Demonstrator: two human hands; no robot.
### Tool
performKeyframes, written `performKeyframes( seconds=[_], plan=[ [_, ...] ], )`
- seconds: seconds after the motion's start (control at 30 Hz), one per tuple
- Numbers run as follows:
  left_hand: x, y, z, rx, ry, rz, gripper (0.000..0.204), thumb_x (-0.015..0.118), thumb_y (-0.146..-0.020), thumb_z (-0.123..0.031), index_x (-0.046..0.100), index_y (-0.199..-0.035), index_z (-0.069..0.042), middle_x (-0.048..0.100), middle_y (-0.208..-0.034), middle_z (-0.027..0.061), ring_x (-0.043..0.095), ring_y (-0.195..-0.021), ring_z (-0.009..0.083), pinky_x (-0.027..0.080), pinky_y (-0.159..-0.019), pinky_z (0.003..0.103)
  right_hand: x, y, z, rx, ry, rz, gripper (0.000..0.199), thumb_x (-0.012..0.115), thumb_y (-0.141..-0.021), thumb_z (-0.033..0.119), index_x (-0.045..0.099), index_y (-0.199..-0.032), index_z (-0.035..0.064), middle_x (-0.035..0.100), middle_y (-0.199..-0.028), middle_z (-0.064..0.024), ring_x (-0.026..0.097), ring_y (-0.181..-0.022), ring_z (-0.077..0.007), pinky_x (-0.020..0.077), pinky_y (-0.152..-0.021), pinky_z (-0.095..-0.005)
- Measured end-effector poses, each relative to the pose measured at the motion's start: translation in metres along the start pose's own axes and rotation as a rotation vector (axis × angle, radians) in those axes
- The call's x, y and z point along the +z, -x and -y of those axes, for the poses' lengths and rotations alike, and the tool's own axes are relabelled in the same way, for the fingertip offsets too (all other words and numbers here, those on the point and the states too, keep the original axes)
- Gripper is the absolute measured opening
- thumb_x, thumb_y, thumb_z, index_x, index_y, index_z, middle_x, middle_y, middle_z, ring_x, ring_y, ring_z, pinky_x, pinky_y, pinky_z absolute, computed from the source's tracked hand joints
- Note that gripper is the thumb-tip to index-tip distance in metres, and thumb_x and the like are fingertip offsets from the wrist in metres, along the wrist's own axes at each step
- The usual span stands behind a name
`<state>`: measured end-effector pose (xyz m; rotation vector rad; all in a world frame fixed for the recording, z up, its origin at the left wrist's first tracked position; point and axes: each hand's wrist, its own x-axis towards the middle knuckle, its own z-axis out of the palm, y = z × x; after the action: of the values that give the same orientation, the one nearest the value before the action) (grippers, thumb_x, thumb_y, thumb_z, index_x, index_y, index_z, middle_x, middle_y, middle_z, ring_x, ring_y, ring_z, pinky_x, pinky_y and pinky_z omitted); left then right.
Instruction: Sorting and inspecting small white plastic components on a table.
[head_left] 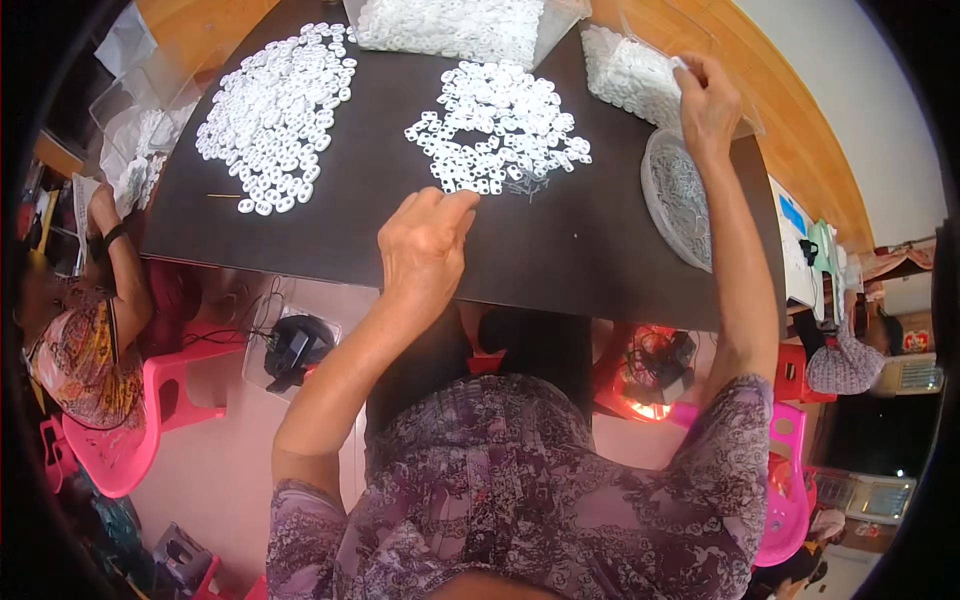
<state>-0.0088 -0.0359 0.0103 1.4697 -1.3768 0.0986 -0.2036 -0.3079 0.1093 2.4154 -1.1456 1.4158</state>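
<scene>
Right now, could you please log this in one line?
Left hand: beside central pile of holed white pieces; Right hand: pinching white piece at clear bin; Round tub: metal pieces

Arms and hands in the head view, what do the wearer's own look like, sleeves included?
The left hand and right hand are gloveless, with no watch or bracelet showing. The forearms are uncovered. The loose sleeves, purple with a dark-and-pale mottled print, end near the elbows.
</scene>
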Motion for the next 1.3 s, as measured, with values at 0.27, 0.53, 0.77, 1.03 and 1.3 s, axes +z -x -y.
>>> performKeyframes(
  seconds=[0.27, 0.53, 0.77, 1.03, 1.3],
  plan=[
    [-0.086, -0.046, -0.087, -0.239, 1.079, 0.117, 0.013, 0.056, -0.084, -0.009, 0.066, -0.084, 0.0, 0.059, -0.076, 0.0053, 0.057, -0.066, 0.0214, 0.048, -0.06, 0.033, 0.028, -0.043, -0.07, -0.035, 0.405, 0.107, 0.018, 0.056, -0.08, 0.016, 0.07, -0.091, 0.0118, 0.068, -0.083, -0.015, 0.065, -0.081, -0.0318, 0.0491, -0.073, -0.0398],
    [-0.096, -0.038, -0.078, -0.195, 1.087, 0.094, 0.012, 0.056, -0.084, -0.009, 0.065, -0.083, -0.001, 0.058, -0.075, 0.0051, 0.056, -0.065, 0.0212, 0.047, -0.06, 0.033, 0.038, -0.05, -0.052, -0.115, 0.626, 0.231, 0.018, 0.055, -0.077, 0.013, 0.07, -0.086, 0.0114, 0.066, -0.076, -0.018, 0.063, -0.077, -0.0368, 0.0486, -0.068, -0.0442],
    [-0.153, 0.031, -0.09, -0.144, 1.072, 0.088, 0.011, 0.056, -0.083, -0.01, 0.063, -0.082, -0.002, 0.057, -0.075, 0.0048, 0.055, -0.065, 0.0211, 0.046, -0.059, 0.033, 0.024, -0.033, -0.048, -0.341, 0.576, 0.041, 0.012, 0.06, -0.077, 0.013, 0.067, -0.084, 0.0066, 0.063, -0.078, -0.0187, 0.061, -0.075, -0.0355, 0.0473, -0.067, -0.0439],
    [-0.138, 0.009, -0.078, -0.114, 1.039, 0.038, 0.01, 0.056, -0.082, -0.011, 0.062, -0.081, -0.003, 0.056, -0.074, 0.0046, 0.054, -0.065, 0.0209, 0.045, -0.059, 0.033, 0.007, 0.067, 0.061, -0.419, -0.052, 0.29, 0.013, 0.067, -0.072, 0.001, 0.065, -0.085, 0.0048, 0.062, -0.08, -0.0102, 0.058, -0.08, -0.0274, 0.0459, -0.07, -0.0368],
    [-0.14, 0.012, -0.076, -0.087, 1.052, 0.018, 0.009, 0.056, -0.082, -0.012, 0.061, -0.079, -0.004, 0.054, -0.074, 0.0044, 0.052, -0.064, 0.0207, 0.044, -0.058, 0.033, 0.016, 0.129, 0.073, -0.235, -0.164, 0.534, 0.02, 0.067, -0.07, 0.0, 0.068, -0.088, 0.0082, 0.058, -0.075, -0.0084, 0.054, -0.073, -0.0267, 0.0439, -0.064, -0.035]
  ],
)
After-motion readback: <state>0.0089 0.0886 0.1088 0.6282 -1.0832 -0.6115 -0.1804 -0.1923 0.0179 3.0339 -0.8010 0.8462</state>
